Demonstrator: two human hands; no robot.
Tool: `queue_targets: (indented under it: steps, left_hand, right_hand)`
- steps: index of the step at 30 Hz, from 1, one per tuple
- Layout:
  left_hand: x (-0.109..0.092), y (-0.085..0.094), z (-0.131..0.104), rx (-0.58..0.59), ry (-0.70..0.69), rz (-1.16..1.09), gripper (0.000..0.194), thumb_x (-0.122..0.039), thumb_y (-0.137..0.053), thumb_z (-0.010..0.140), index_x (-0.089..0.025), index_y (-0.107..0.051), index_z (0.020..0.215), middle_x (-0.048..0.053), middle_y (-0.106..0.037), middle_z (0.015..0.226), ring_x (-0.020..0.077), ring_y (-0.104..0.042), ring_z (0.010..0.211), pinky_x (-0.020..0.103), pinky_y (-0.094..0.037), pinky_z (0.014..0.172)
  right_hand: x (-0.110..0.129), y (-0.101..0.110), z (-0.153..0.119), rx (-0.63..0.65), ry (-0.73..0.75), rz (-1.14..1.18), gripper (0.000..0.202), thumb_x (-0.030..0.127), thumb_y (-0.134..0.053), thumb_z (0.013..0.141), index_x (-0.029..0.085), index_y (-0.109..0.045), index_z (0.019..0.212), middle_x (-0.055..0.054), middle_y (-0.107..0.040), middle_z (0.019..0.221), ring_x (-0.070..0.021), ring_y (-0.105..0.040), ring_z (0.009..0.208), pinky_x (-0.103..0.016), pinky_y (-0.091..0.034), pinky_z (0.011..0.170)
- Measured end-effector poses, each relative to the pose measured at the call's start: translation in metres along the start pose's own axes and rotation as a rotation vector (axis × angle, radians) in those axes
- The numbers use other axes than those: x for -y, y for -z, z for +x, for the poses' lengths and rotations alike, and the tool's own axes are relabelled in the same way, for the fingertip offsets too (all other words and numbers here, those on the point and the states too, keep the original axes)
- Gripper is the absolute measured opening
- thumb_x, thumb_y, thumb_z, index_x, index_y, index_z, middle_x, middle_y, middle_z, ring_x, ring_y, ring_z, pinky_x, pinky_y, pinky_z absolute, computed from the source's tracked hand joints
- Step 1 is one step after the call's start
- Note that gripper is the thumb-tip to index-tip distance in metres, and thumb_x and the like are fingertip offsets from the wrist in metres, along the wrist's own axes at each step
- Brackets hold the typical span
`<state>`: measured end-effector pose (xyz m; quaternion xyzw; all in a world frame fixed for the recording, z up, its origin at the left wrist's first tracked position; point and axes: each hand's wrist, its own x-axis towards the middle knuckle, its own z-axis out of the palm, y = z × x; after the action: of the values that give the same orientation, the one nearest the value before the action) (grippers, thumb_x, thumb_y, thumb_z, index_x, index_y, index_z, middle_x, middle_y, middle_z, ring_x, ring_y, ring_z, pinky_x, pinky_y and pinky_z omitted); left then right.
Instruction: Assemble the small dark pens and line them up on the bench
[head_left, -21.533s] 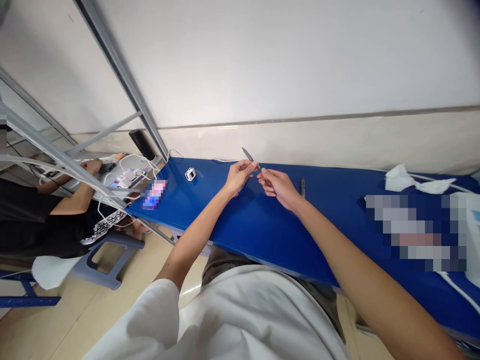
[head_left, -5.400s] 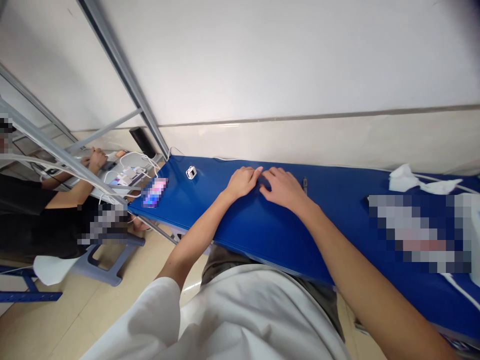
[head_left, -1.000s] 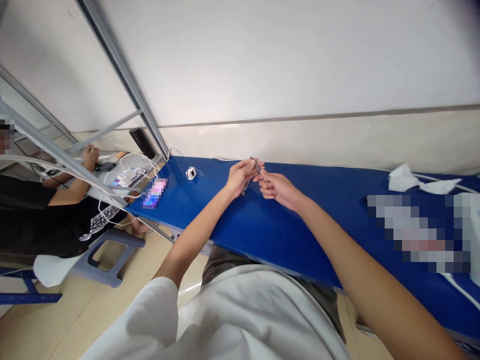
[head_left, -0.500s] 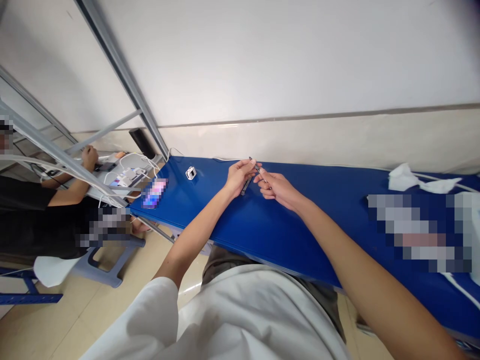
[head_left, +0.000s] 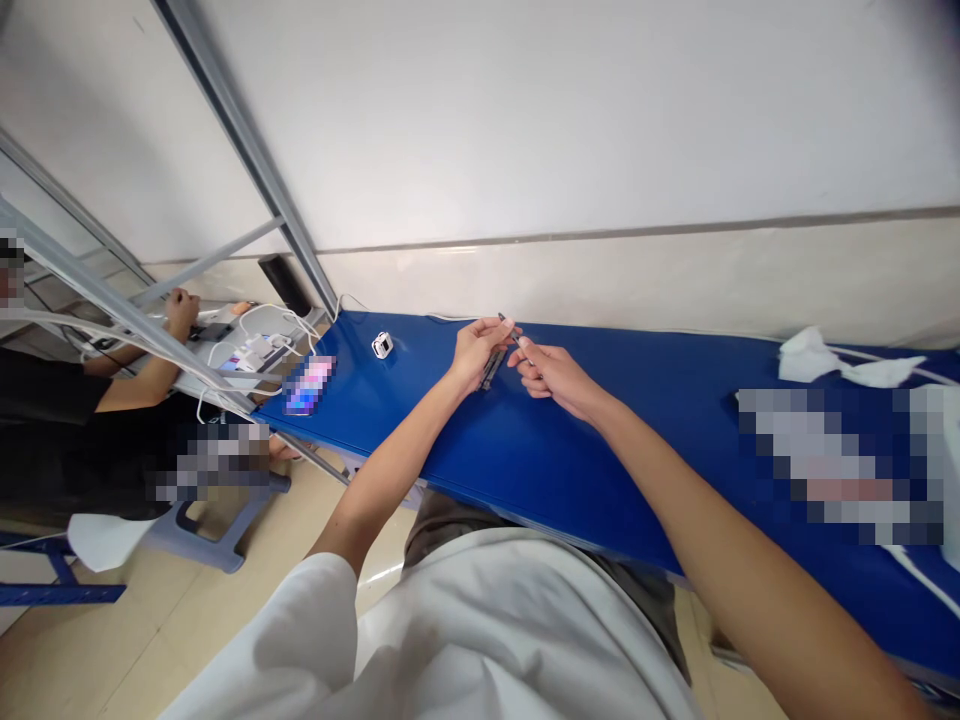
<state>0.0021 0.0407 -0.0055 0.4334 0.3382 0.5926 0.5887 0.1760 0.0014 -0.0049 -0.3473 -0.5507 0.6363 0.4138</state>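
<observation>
Over the far part of the blue table (head_left: 540, 460), both my hands meet at a slim dark pen (head_left: 514, 334). My right hand (head_left: 553, 375) is closed round its lower part, with the thumb along it. At its upper end, the fingertips of my left hand (head_left: 476, 352) are pinched together on it. Several dark, thin, pen-like sticks (head_left: 493, 369) show just under my left palm; whether that hand holds them or they lie on the table, I cannot tell.
Left of my hands are a small white cube-shaped item (head_left: 382, 345) and a phone with a lit, blurred screen (head_left: 309, 386). White crumpled tissue (head_left: 808, 356) lies at right, near a blurred-out item (head_left: 825, 465). A person in black (head_left: 67, 430) sits beyond the metal frame (head_left: 255, 160).
My hands stay almost in place. The dark sticks under my left palm show slightly more, and the pen has shifted a little between my fingers.
</observation>
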Motion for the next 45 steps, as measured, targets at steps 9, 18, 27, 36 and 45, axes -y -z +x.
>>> queue_targets:
  steps: [9,18,27,36,45]
  left_hand:
    - [-0.001,-0.002,-0.002,-0.025,-0.015,0.040,0.034,-0.043,-0.098,0.084,-0.018,-0.077,0.092,0.009,-0.083,0.098,0.0163,-0.075,0.085,0.031,-0.055,0.090]
    - [0.007,-0.001,-0.002,-0.072,-0.027,0.056,0.045,-0.051,-0.102,0.076,-0.021,-0.069,0.086,0.002,-0.076,0.086,0.0145,-0.072,0.078,0.029,-0.056,0.081]
    - [-0.004,-0.004,-0.008,0.132,-0.001,-0.059,0.034,-0.045,-0.092,0.088,-0.017,-0.083,0.105,0.015,-0.082,0.123,0.0253,-0.078,0.114,0.036,-0.058,0.100]
    - [-0.003,-0.003,-0.005,0.032,-0.027,-0.044,0.030,-0.043,-0.096,0.086,-0.020,-0.084,0.101,0.012,-0.084,0.116,0.0238,-0.079,0.110,0.033,-0.059,0.097]
    - [-0.005,-0.002,-0.003,0.022,-0.058,-0.130,0.030,-0.038,-0.096,0.086,-0.017,-0.084,0.104,0.012,-0.083,0.112,0.0214,-0.078,0.104,0.031,-0.057,0.092]
  right_hand:
    - [-0.002,0.000,0.001,-0.094,0.098,-0.226,0.062,0.083,-0.063,0.102,0.023,-0.066,0.088,0.004,-0.037,0.064,-0.0128,-0.028,0.052,-0.028,-0.024,0.049]
    - [-0.008,0.009,0.005,-0.232,0.341,-0.811,0.053,0.065,-0.050,0.114,0.025,-0.067,0.084,-0.007,-0.066,0.077,-0.0228,-0.054,0.067,-0.035,-0.037,0.069]
    - [-0.004,0.003,0.002,-0.227,0.249,-0.528,0.066,0.084,-0.053,0.105,0.022,-0.068,0.086,-0.003,-0.055,0.070,-0.0176,-0.048,0.059,-0.032,-0.037,0.055]
    - [-0.006,0.003,0.004,-0.153,0.158,-0.305,0.068,0.090,-0.062,0.097,0.023,-0.059,0.084,0.001,-0.045,0.065,-0.0119,-0.036,0.050,-0.028,-0.028,0.044]
    - [-0.002,0.000,0.001,-0.117,0.119,-0.296,0.068,0.088,-0.061,0.099,0.024,-0.050,0.079,0.000,-0.048,0.068,-0.0115,-0.040,0.051,-0.028,-0.028,0.046]
